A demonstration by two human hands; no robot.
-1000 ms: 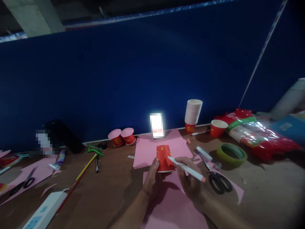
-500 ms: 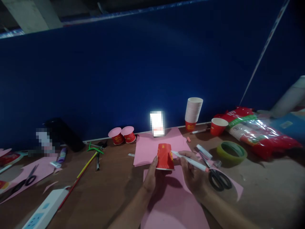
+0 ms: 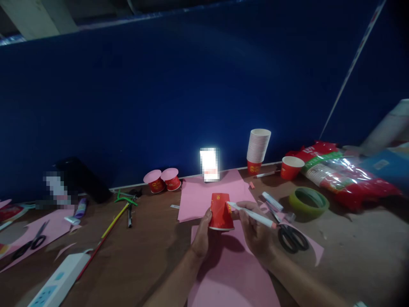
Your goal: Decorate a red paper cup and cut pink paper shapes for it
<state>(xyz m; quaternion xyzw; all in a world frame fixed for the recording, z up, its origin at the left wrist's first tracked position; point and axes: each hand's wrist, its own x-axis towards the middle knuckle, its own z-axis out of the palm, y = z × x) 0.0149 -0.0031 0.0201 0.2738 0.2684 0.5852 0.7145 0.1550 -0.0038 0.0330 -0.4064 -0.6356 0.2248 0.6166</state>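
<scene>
1. A red paper cup (image 3: 221, 212) is gripped by the left hand (image 3: 202, 238), closed around its side; the cup is held upside down, rim lowest, above the worktop (image 3: 153, 256).
2. A white marker (image 3: 255, 216) with an orange end is pinched in the fingers of the right hand (image 3: 257, 232); its tip is brought to the cup's right side, though whether contact is made cannot be told.
3. Beneath the hands, a pink sheet (image 3: 233, 281) is seen; behind the cup, stacked pink paper (image 3: 193, 194) is laid.
4. To the right, black-handled scissors (image 3: 302, 240) and a tape roll (image 3: 308, 204) are placed.
5. Farther back, a tall cup stack (image 3: 258, 147) is stood near a single cup (image 3: 291, 169).
6. At far left, a power strip (image 3: 64, 275) is seen.
</scene>
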